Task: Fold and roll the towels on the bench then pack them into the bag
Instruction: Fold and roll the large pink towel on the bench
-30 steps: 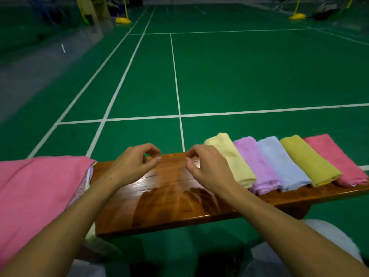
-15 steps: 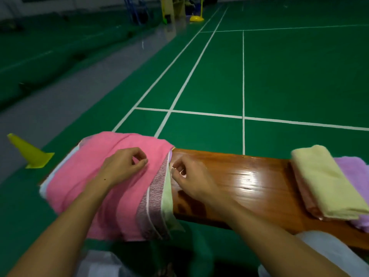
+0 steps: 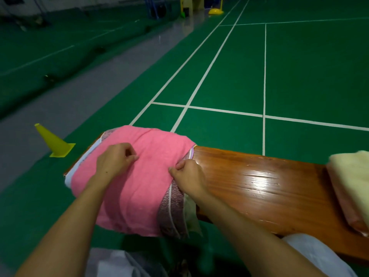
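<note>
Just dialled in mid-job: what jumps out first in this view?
A stack of unfolded towels topped by a bright pink towel drapes over the left end of the glossy wooden bench. The left hand pinches the pink towel's top, and the right hand pinches its right edge. A folded pale yellow towel lies at far right.

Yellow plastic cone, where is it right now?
In the head view, the yellow plastic cone stands on the floor at the left, just beyond the left end of the wooden bench, near the pink towel topping the pile.
</note>
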Demonstrator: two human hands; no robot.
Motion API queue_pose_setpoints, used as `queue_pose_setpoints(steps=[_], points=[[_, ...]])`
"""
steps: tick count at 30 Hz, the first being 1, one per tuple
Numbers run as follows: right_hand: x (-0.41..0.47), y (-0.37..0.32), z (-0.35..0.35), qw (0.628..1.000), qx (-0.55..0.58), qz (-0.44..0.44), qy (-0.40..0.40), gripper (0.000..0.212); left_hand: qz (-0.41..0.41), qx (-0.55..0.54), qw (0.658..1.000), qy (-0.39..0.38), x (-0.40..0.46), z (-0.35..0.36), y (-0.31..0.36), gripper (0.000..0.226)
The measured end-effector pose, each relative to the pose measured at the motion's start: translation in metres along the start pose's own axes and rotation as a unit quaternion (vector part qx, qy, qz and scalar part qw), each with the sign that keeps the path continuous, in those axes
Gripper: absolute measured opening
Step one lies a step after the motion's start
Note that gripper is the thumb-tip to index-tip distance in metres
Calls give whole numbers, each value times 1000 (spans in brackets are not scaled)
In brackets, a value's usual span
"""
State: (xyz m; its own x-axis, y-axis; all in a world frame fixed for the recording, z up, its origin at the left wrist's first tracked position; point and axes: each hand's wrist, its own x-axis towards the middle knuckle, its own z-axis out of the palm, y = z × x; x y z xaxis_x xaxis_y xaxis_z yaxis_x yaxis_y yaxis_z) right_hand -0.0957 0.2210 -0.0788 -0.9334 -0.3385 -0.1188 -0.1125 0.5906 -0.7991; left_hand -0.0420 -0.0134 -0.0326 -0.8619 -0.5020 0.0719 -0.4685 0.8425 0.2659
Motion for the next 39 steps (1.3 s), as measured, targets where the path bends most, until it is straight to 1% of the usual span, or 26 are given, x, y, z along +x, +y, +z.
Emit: queue_pose_setpoints(steps=[2, 5, 7, 10, 12, 15, 17, 19, 21, 22, 25, 27, 28, 30, 32, 34, 35, 37, 39], points=[[-2, -2, -2, 999, 37, 2, 6, 42, 7, -31, 999, 10, -1, -5, 2, 18], [-8, -4, -11, 994, 105, -17, 7, 28, 21, -73, 997, 21, -3, -12, 3, 18], [-11, -4, -21, 985, 171, -25, 28, 24, 53, -116, 991, 25, -3, -15, 8, 16], [-12, 3, -49, 962, 262, -13, 73, 21, 127, -192, 973, 3, -8, -15, 33, 14], [-13, 10, -75, 952, 286, 2, 110, 19, 175, -222, 959, -18, -12, -11, 57, 15], [-16, 27, -116, 939, 298, 15, 171, 17, 221, -259, 937, -79, -20, -1, 97, 10], [-19, 43, -145, 936, 291, 15, 198, 22, 242, -244, 934, -96, -27, 10, 128, 9], [-22, 63, -173, 938, 271, 25, 214, 28, 253, -221, 937, -96, -30, 27, 155, 11], [-30, 79, -200, 943, 239, 34, 228, 25, 273, -174, 939, -116, -32, 43, 178, 10], [-35, 88, -213, 947, 216, 33, 233, 23, 290, -136, 937, -136, -34, 51, 190, 18], [-45, 124, -244, 957, 149, 34, 248, 24, 329, 1, 921, -208, -41, 78, 218, 54], [-50, 145, -254, 963, 105, 45, 244, 22, 332, 74, 910, -235, -47, 95, 233, 69], [-53, 154, -256, 967, 86, 51, 235, 21, 327, 102, 908, -240, -49, 101, 240, 74], [-58, 166, -256, 975, 60, 48, 210, 21, 314, 124, 912, -235, -53, 102, 251, 75], [-61, 176, -255, 982, 38, 36, 181, 19, 313, 122, 919, -207, -54, 96, 259, 71], [-62, 181, -255, 989, 21, 29, 147, 13, 297, 97, 937, -158, -49, 90, 257, 62], [-62, 184, -256, 990, 17, 33, 138, 11, 274, 81, 948, -142, -46, 87, 255, 57], [-63, 188, -258, 990, 12, 45, 130, 12, 211, 51, 967, -135, -40, 83, 242, 52], [-65, 191, -258, 989, 23, 53, 136, 23, 161, 35, 976, -140, -36, 81, 225, 51]])
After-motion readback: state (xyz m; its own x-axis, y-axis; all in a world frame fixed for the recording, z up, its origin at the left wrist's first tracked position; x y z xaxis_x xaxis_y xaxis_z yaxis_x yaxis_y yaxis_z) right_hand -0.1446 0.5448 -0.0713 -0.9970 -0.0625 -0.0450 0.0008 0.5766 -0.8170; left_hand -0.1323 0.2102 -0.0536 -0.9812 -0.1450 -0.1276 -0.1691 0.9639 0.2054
